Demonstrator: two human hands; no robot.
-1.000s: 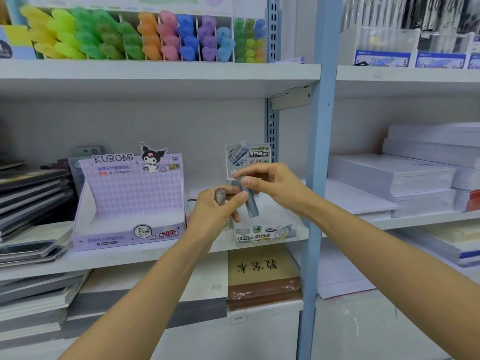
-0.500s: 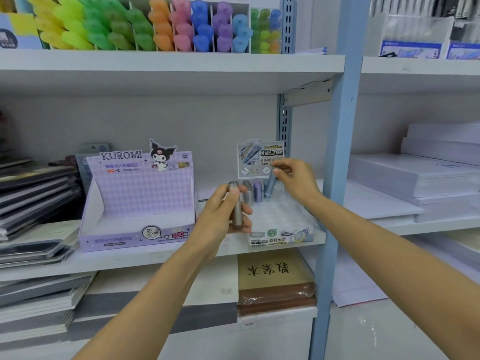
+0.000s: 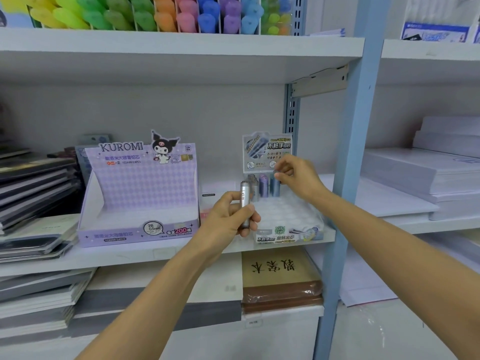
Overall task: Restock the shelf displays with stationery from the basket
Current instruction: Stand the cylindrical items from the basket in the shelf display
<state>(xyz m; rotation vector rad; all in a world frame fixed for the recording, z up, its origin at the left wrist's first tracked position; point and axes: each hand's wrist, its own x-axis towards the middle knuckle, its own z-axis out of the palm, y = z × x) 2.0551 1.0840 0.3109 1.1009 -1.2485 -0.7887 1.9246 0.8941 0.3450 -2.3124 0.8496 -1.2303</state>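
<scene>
Head: right hand [image 3: 298,178] pinches blue tube [image 3: 275,189], now in tray [image 3: 288,214]; left hand [image 3: 228,219] grips grey tube [image 3: 245,196].

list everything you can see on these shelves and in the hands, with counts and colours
highlighters: many, yellow through blue, top shelf
Kuromi display box: one, purple, middle shelf, left part
lead tray: one, clear with a printed label, middle shelf beside the post
standing tubes: three, grey, purple and blue, back row of the lead tray
silver tube: one, silver, upright in front of the tray
notebook stacks: several, dark and pale, far left shelves
paper stacks: several, white, right bay
wrapped pack: one, brown with a yellow cover, lower shelf under the tray
post: one, light blue, between the bays
left hand: grips the silver tube
right hand: pinches the top of the blue tube
</scene>
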